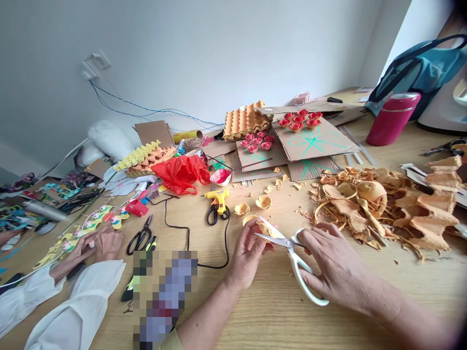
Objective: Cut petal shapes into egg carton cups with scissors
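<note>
My left hand [247,255] pinches a small yellow-orange piece of egg carton [265,227] above the wooden table. White-handled scissors [305,284] are gripped in my right hand [337,267], its thumb and fingers through the loops. Their blades are parted and reach toward the left, around or against the carton piece; exact contact is partly hidden by my fingers. Just beyond my left hand stand two petal-edged carton cups [263,202], with another pale one partly hidden behind my fingers. To their left lies a yellow glue gun [218,199] beside black-handled scissors.
Cut carton scraps [350,194] heap at right, near a pink bottle [393,119]. Red carton flowers [301,119] sit on cardboard at the back, by stacked egg trays [244,120]. A red plastic bag [182,172] lies left of centre. A co-worker's hands [104,243] handle painted carton pieces.
</note>
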The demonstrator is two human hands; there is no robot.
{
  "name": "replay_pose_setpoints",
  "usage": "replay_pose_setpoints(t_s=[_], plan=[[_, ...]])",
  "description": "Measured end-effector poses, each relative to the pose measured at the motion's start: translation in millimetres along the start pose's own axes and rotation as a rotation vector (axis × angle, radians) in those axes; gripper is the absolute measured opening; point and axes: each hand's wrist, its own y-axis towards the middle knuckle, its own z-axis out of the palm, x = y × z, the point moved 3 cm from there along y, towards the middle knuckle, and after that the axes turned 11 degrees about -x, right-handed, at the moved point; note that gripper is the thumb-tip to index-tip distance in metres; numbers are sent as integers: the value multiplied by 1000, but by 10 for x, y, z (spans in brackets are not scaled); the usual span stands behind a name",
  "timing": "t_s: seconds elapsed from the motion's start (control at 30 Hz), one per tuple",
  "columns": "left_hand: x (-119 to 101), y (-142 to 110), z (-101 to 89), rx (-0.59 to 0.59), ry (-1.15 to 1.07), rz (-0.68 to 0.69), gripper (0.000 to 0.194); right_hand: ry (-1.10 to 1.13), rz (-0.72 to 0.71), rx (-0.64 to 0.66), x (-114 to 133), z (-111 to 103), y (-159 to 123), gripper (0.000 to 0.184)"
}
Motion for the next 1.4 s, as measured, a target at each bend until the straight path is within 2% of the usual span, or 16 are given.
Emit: replay_pose_setpoints(t_s=[0.1, 0.3, 0.67, 0.93, 1.07, 1.17, 1.4], plan=[[-8, -5, 6, -17, 10, -6, 43, 12, -3, -2, 5, -4, -5, 19], [-19, -9, 20, 25, -43, -34, 43, 43, -28, -37, 41, -52, 6, 18], [-46, -10, 25, 75, -78, -36, 46, 72, -43, 34, 56, -46, -16, 23], [-100, 28, -29, 64, -71, -19, 48, 121, 7, 79, 63, -19, -14, 19], [-62, 35, -42, 13, -70, -29, 45, 217, 154, 129, 34, -16, 16, 18], [-24, 31, -31, 31, -75, -46, 41, 296, 227, 142, 5, -26, 21, 20], [-12, 39, -30, -14, -93, -46, 42, 221, 159, 150, -4, -18, 25, 17]])
